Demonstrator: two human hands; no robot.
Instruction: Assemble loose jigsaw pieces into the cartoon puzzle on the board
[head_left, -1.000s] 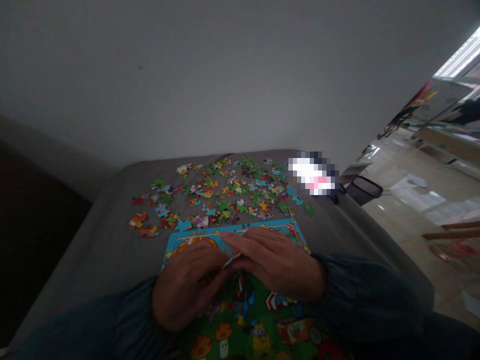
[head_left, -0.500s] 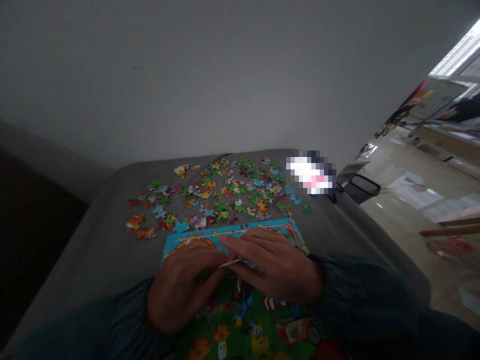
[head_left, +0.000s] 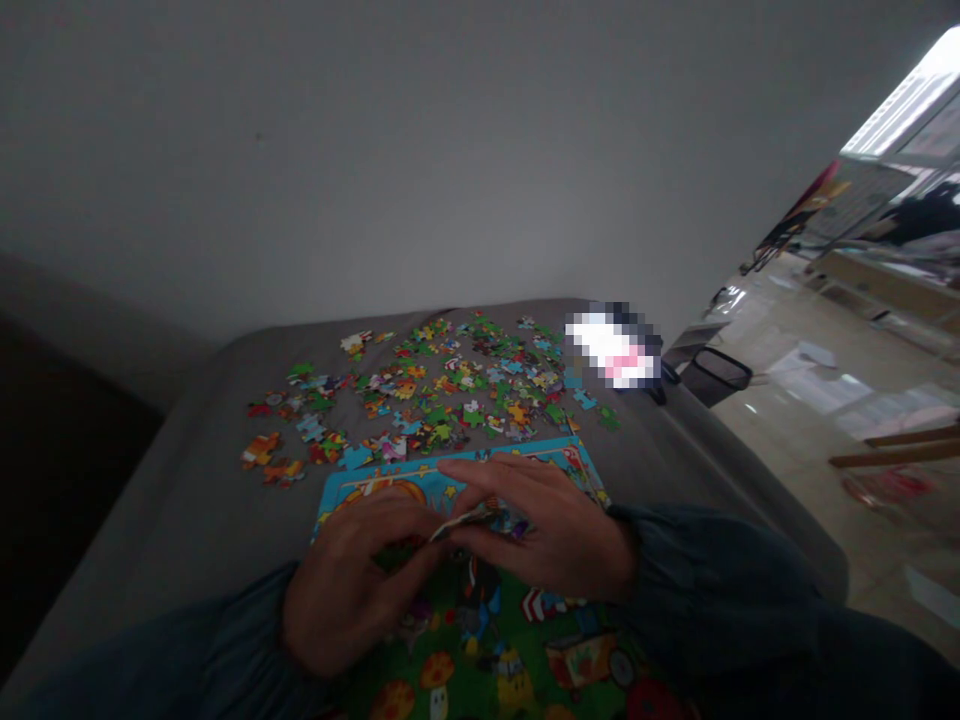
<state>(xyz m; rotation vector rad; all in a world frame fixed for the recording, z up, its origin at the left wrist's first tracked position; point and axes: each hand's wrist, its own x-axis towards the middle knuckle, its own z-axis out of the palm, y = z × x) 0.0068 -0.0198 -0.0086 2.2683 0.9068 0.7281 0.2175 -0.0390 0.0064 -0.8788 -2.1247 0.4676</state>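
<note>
Over a brightly printed puzzle board (head_left: 517,690), my two hands meet around a thin puzzle piece (head_left: 466,518) seen nearly edge-on. My left hand (head_left: 352,580) pinches its left end between thumb and fingers. My right hand (head_left: 551,525) has its thumb against the piece from below; its index finger stretches above it, and the other fingers curl around the right end. Whether it is one piece or two joined, I cannot tell. The board has a blue border and a green cartoon scene with mushrooms, a cart and animal figures. My hands hide its middle.
Many loose puzzle pieces (head_left: 450,385) lie scattered on the grey cloth (head_left: 202,480) beyond the board. A blurred-out object (head_left: 615,345) rests at the back right. Behind the table stands a plain wall (head_left: 420,160). A black-framed thing (head_left: 720,370) is past the right edge.
My right fingers have lifted and spread slightly, so more of the puzzle piece shows. The piece is tilted a little more. The whole view has shifted slightly.
</note>
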